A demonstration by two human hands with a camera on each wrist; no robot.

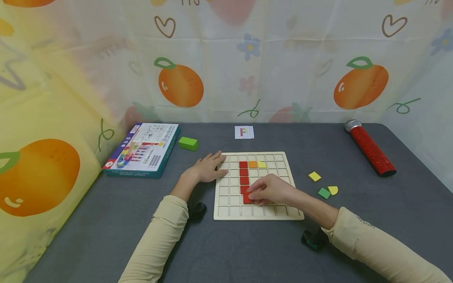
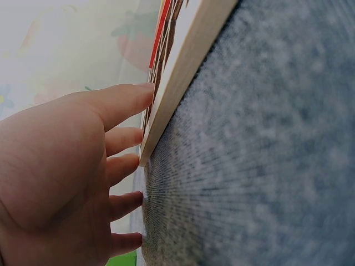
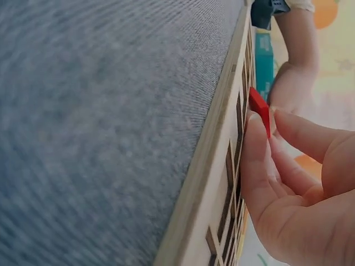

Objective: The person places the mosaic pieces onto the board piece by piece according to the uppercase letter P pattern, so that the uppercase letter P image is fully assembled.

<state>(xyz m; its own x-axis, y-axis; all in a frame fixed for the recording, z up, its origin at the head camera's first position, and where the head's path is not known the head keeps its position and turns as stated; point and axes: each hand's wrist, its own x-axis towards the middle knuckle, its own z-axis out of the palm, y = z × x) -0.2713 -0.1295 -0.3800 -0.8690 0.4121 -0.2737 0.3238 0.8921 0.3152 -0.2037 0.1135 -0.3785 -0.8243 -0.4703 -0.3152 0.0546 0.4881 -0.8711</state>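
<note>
A wooden grid board (image 1: 226,212) lies flat on the dark table. Red square tiles (image 1: 243,172) form a column on it, with an orange tile (image 1: 253,164) and a yellow tile (image 1: 262,164) beside the top one. Between thumb and fingers the right hand (image 1: 274,191) pinches a red square tile (image 1: 246,199) at the column's lower end; the right wrist view shows this tile (image 3: 259,108) tilted against the grid. At the board's left edge rests the left hand (image 1: 208,168), its fingers spread and straight, the thumb touching the rim in the left wrist view.
Right of the board lie a yellow square (image 1: 314,176), a green square (image 1: 324,193) and a rounded yellow piece (image 1: 332,190). A printed box (image 1: 148,147) and a green block (image 1: 188,143) stand at left. Behind the board is a pattern card (image 1: 244,132); a red microphone (image 1: 371,149) lies far right.
</note>
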